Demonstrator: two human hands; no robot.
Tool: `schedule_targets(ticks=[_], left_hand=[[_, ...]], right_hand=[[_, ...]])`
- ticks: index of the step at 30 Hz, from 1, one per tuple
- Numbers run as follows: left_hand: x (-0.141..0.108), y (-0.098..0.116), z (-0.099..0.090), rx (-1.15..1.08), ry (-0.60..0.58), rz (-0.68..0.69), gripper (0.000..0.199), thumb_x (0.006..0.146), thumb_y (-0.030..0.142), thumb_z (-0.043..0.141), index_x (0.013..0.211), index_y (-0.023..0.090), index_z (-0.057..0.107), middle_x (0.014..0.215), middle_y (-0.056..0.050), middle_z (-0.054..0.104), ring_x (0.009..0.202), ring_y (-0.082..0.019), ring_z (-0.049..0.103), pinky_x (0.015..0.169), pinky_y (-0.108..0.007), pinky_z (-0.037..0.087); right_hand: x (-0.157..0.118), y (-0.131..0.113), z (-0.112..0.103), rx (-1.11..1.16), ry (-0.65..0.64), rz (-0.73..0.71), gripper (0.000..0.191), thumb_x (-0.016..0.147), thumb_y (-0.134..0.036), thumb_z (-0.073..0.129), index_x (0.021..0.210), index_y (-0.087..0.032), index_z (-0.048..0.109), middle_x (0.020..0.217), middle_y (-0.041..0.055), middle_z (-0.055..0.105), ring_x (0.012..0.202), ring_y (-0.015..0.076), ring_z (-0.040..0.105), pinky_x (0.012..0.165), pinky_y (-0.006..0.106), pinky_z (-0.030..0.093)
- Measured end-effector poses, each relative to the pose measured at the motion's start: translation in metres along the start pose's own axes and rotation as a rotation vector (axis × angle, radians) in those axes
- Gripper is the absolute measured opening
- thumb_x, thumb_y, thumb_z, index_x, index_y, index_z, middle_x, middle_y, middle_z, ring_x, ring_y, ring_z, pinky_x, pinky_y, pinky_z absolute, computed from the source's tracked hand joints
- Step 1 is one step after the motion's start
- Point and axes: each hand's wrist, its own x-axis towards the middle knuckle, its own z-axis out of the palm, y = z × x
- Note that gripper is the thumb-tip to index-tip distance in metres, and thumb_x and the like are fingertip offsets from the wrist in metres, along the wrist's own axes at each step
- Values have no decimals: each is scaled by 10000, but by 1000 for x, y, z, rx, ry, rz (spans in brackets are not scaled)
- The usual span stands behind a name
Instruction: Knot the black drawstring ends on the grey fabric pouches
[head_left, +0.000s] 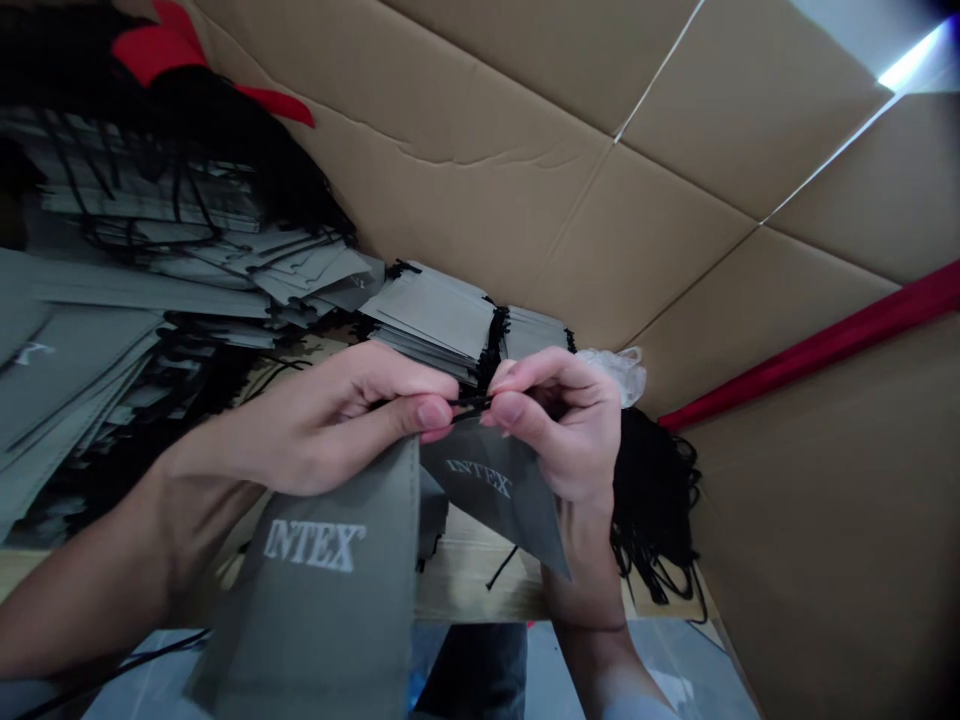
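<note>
My left hand pinches a thin black cord between thumb and forefinger, at the centre. Close beside it, my right hand pinches the same stretch of cord, leaving a short gap between the fingertips. Below my left hand hangs a grey fabric piece with white INTEX lettering. A second grey INTEX piece hangs tilted under my right hand. How the cord joins the pieces is hidden by my fingers.
Stacked grey pieces with black cords stand behind my hands; more piles fill the left. Black cords hang in a bundle at the right, near clear plastic. Cardboard walls enclose the back, with a red strap at right.
</note>
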Motion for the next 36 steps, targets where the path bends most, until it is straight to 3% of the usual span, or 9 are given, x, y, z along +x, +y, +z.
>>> schedule_targets(ticks=[5,8,10,14,18,22,27,32,36], left_hand=[[6,0,1,-4,-53,-80,431,1231,361,549,846,194,646,683,47,529,592,-92,473,535,-198,388],[2,-7,-4,-11,-80,-178,251,1158,414,682,1292,222,771,841,22,677,701,-123,611,560,-173,465],[-2,-13,-9,-67,-114,-270,487,1092,392,755,1548,245,669,902,14,723,760,-149,683,577,-175,508],[-3,-25,-20,-80,-95,-370,185,1054,359,765,1153,202,768,832,7,732,678,-132,659,558,-190,490],[-2,-26,-24,-13,228,-209,165,1032,330,815,981,176,785,773,27,724,637,-100,599,556,-207,442],[-10,-18,-33,230,432,43,177,1052,315,875,1133,157,887,1093,-17,870,1037,-148,758,911,-274,592],[-34,-21,-45,357,301,252,131,1089,156,791,1147,196,901,1190,-48,900,1176,-192,822,1048,-362,642],[-83,-52,-28,413,241,202,259,1098,113,698,1151,278,890,1209,-78,910,1292,-252,830,1121,-416,688],[-123,-81,-8,441,49,59,333,1062,109,589,1164,241,877,1266,-121,900,1355,-277,815,1194,-439,697]], right_hand=[[2,-15,-9,-217,29,25,217,947,-388,1031,969,-247,867,884,4,834,670,129,717,573,239,555],[4,-19,-17,-345,112,-30,168,980,-372,1002,968,-267,872,890,-5,824,663,121,673,559,245,498],[5,-21,-23,-413,147,-38,176,968,-371,1011,968,-272,866,895,-2,819,684,135,675,560,254,492],[7,-22,-35,-518,158,-26,221,988,-434,974,1063,-258,864,956,20,822,773,165,731,573,259,499],[7,-20,-52,-711,-66,76,495,925,-457,998,1338,-234,838,1104,40,847,852,179,715,604,267,500],[3,-24,-62,-895,-192,-49,113,998,-300,908,1086,-238,874,980,21,825,852,190,702,693,309,499],[1,-40,-54,-930,-283,-136,217,911,-53,759,993,-247,814,945,-11,769,795,154,671,708,294,478],[-4,-23,-13,-1345,-846,181,289,942,-29,648,1147,-206,748,1172,64,801,1013,215,763,841,317,527],[-28,15,25,-1409,-1049,249,313,965,-63,739,1267,-146,736,1150,143,838,986,303,807,788,366,531]])
